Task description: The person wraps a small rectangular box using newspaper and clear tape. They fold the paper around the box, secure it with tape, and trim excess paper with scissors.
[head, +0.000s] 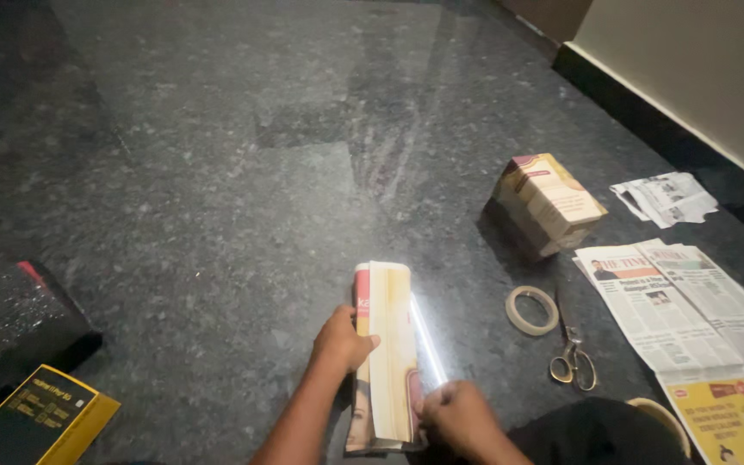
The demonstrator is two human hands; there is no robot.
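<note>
A box wrapped in cream and pink printed paper lies lengthwise on the dark polished stone floor in front of me. My left hand grips its left edge with the thumb on top. At the near right corner, my right hand pinches the paper, fingers closed on it. A shiny strip, perhaps clear tape, runs along the box's right side.
A roll of tape and scissors lie to the right. Beyond them sits a small cardboard box; newspaper sheets and a torn scrap spread at right. A black and yellow box is at left. A wall rises at the far right.
</note>
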